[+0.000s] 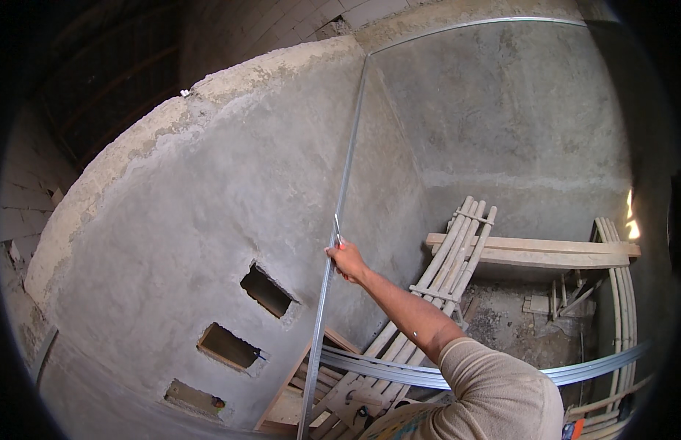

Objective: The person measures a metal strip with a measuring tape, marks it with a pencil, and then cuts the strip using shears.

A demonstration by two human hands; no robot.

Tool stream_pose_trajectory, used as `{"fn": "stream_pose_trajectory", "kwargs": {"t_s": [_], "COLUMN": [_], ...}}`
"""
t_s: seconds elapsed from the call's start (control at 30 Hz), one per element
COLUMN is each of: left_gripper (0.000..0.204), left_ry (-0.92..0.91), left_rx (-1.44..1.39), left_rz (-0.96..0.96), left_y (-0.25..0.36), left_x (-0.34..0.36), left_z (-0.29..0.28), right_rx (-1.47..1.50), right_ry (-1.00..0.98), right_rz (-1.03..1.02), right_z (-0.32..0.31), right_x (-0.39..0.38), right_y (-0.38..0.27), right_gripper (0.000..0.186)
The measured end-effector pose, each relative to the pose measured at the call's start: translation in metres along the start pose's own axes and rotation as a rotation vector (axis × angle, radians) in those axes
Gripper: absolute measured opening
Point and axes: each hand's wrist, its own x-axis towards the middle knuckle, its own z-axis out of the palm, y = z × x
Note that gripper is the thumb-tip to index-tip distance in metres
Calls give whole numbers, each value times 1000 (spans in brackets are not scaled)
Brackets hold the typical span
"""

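My right hand [346,261] reaches forward, its fingers closed around a slim metal tool with a red grip [338,233]. The tool's shaft points up along a long galvanized metal profile [343,189], and my fingers touch that profile's edge. Its far end meets the corner of two grey plastered walls; the near end runs out at the bottom of the view. Whether the tool's tip presses on the profile I cannot tell. My left hand does not show.
Another metal profile [480,24] tops the far wall. Bamboo poles [458,257] and wooden planks [535,249] form scaffolding at right. A bundle of metal profiles [399,372] crosses below my arm. The left wall [172,220] has three rectangular openings, one a dark hole [267,290].
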Motion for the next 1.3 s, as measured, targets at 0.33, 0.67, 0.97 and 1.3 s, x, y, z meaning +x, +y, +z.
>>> {"fn": "stream_pose_trajectory", "kwargs": {"t_s": [0.33,0.67,0.97,1.3], "left_gripper": [43,45,45,46], "left_ry": [133,172,255,334], "left_rx": [35,38,52,-25], "left_rz": [64,122,166,292], "left_y": [-1,0,-5,-11], "left_x": [6,16,24,34], "left_z": [2,-70,-101,-116], "right_rx": [26,5,-46,-113], "right_ry": [-11,-40,88,67], "right_rz": [-17,-49,-82,-113], "right_z": [6,35,70,68], "right_x": [5,21,27,26], "right_y": [-8,-31,-53,-67], "right_gripper": [23,31,29,23]}}
